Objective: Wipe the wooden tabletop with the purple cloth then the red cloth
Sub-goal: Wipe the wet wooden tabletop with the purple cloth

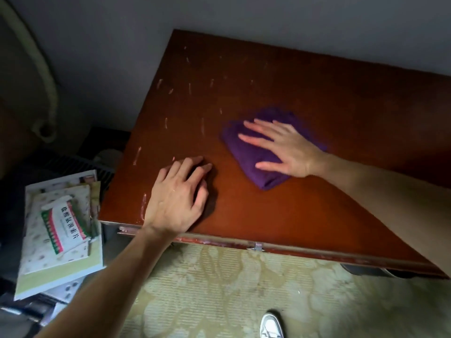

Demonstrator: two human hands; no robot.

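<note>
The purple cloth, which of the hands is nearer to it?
Right. The right hand lies flat on the purple cloth; the left hand rests on the tabletop beside it, apart.

Right hand [288, 147] flat, fingers [258, 129] spread; left hand [179, 198] loosely curled.

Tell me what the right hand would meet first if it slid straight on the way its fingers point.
The right hand lies flat on the purple cloth, fingers pointing left. Past the cloth's edge the way looks like bare wooden tabletop with pale scuff marks, up to its left edge.
</note>
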